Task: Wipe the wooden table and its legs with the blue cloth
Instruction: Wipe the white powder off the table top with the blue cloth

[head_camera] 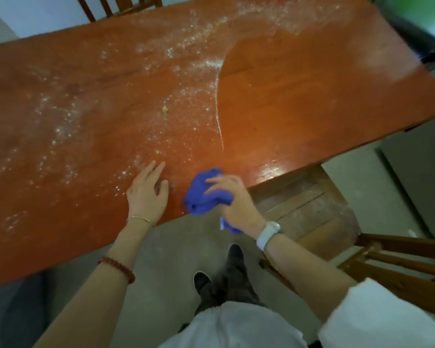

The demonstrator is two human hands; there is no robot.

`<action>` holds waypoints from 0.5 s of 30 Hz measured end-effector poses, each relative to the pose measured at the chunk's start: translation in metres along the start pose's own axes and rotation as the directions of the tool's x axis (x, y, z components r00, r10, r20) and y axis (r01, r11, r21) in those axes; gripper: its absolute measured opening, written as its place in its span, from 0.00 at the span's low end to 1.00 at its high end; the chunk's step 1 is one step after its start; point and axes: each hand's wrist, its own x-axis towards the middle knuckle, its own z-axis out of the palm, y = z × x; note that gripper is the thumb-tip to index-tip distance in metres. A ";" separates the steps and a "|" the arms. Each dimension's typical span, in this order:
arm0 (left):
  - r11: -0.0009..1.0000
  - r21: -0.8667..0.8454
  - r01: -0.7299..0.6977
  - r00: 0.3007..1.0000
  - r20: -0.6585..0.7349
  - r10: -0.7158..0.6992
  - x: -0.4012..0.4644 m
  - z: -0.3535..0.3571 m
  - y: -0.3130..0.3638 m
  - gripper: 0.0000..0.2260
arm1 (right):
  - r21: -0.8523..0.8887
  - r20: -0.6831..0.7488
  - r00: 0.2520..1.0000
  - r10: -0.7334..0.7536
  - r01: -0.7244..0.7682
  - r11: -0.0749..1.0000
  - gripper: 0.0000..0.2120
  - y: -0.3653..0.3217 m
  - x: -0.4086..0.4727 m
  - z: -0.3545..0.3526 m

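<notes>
The reddish wooden table (299,96) fills the upper half of the head view. White powder covers its left and far parts, while its right part is clean and shiny. My right hand (232,199) grips the bunched blue cloth (201,194) at the table's near edge, with a tail of cloth hanging below the wrist. My left hand (147,192) rests flat on the tabletop just left of the cloth, fingers straight. The table legs are hidden from here.
A wooden chair (309,209) is tucked under the near edge at the right, with more wooden rails (399,262) beside it. Another chair back (118,6) stands beyond the far edge. A small yellowish crumb (165,111) lies in the powder. Grey floor lies below.
</notes>
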 end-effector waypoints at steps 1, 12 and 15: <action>0.999 -0.046 -0.016 0.999 -0.052 0.013 0.000 -0.007 -0.007 0.18 | 0.111 0.189 0.982 0.010 -0.031 0.993 0.18 -0.016 -0.008 0.017; 0.951 0.255 0.173 0.983 0.009 -0.181 -0.007 -0.035 -0.047 0.21 | 0.226 -0.550 0.778 0.304 -0.212 0.951 0.17 0.010 0.080 -0.056; 0.969 0.194 0.156 0.988 -0.053 -0.148 -0.013 -0.048 -0.064 0.18 | -0.099 -0.451 0.880 0.147 -0.213 0.972 0.20 0.011 0.082 -0.008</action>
